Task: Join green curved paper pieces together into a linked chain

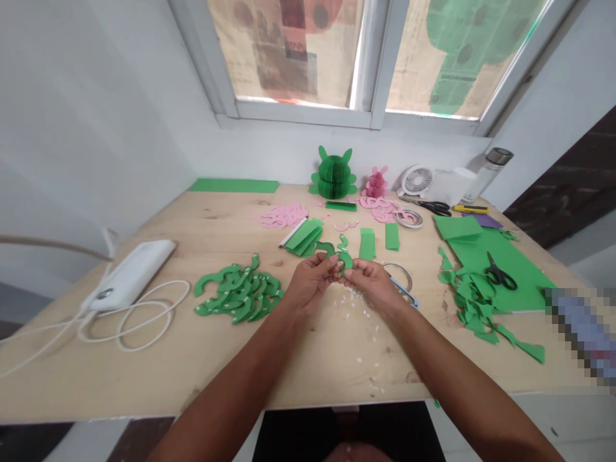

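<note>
A curved green paper cutout (pixel 326 248), held above the pale wooden bench (pixel 144 378), is pinched between the fingertips of the left hand (pixel 312 283) and right hand (pixel 368 283). Uneven pulling could crease or tear its narrow arc, or drop it among the white flecks (pixel 355 308).

The held paper piece (pixel 344 260) is recorded as green. The curved cut-outs (pixel 238 292) are likewise green, flecked with white, while the paper scraps (pixel 283 216) beyond are noted as pink.
</note>
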The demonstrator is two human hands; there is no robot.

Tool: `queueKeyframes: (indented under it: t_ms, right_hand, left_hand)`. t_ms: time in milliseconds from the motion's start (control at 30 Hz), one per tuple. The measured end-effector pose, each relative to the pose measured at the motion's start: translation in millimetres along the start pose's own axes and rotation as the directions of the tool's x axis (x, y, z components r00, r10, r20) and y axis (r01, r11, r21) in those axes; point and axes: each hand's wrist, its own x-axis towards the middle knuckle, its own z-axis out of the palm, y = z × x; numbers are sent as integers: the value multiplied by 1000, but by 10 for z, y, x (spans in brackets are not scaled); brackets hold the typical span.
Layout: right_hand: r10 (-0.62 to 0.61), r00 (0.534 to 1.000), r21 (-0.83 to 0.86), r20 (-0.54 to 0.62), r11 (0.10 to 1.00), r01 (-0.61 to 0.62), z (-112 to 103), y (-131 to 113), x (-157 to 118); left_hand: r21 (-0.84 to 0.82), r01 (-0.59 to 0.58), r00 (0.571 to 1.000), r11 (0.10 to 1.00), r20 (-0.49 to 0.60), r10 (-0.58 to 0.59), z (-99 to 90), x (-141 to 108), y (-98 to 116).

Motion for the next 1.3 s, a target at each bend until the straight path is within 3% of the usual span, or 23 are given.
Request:
queueKeyframes:
  t_ms: [133, 467, 967, 1300]
  right_hand:
    - [0, 1000, 49, -14, 999, 1, 6, 6, -6]
    - [12, 994, 237, 107, 971, -37, 62, -110, -61]
    - [7, 990, 252, 140, 967, -42, 43, -88, -51]
    - [25, 998, 214, 53, 976, -36, 57, -99, -55]
  left_hand:
    - [-16, 20, 1000, 1000, 17, -20, -20, 8, -12]
    - [-39, 105, 990, 994, 95, -101, -21, 0, -12]
    - [-22, 122, 981, 992, 152, -117, 12, -24, 11]
    - [-3, 141, 976, 990, 169, -138, -34, -12, 5]
